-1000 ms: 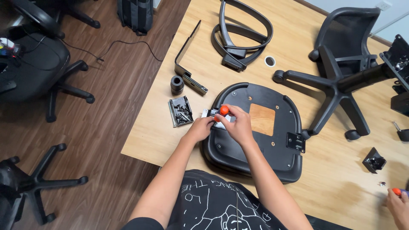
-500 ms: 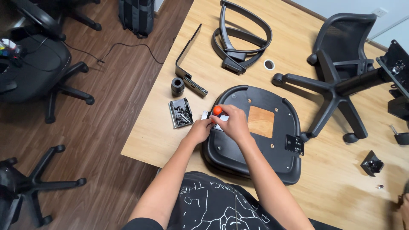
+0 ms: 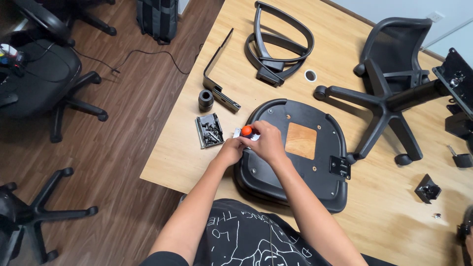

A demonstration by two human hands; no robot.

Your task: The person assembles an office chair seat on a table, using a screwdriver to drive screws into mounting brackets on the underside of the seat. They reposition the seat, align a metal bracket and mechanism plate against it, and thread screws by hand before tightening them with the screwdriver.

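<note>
The right hand (image 3: 266, 143) grips an orange-handled screwdriver (image 3: 247, 130) at the rim of an upturned black chair seat (image 3: 295, 172). The left hand (image 3: 230, 150) pinches closed beside it, near a tray of screws (image 3: 209, 130) on the tabletop (image 3: 182, 152)

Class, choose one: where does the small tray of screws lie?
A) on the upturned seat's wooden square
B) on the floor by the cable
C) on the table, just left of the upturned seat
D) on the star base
C: the tray of screws lies on the table, just left of the upturned seat and both hands.
</note>
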